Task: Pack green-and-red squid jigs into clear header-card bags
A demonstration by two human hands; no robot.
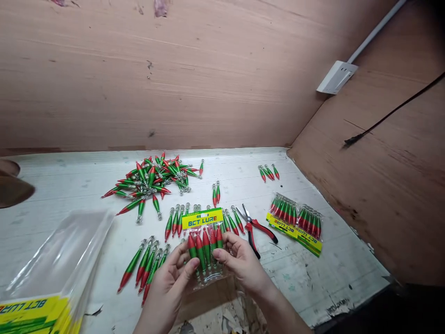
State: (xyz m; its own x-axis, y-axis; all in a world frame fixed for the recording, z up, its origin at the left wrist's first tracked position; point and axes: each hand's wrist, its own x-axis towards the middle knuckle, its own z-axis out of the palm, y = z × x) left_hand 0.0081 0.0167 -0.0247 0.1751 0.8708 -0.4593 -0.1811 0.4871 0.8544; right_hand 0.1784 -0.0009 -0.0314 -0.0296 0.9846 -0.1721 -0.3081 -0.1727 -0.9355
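Between my two hands is a clear plastic packet of fishing lures (206,250), its yellow header reading BCT LURE at the top. Several red and green lures lie side by side inside, red ends toward the header. My left hand (174,278) grips the packet's left side, thumb on the front. On the right edge, my right hand (239,260) pinches it with the thumb over the plastic. Behind the packet, a row of loose lures (175,221) is partly hidden. More loose lures (148,268) lie left of my left hand.
A heap of lures (151,178) sits at the back left. Flat bags (66,250) with yellow headers lie front left. Red-handled pliers (255,226) rest right of the packet, near filled packets (295,220). A small lure group (268,172) lies behind those. Wooden walls (208,83) enclose the table.
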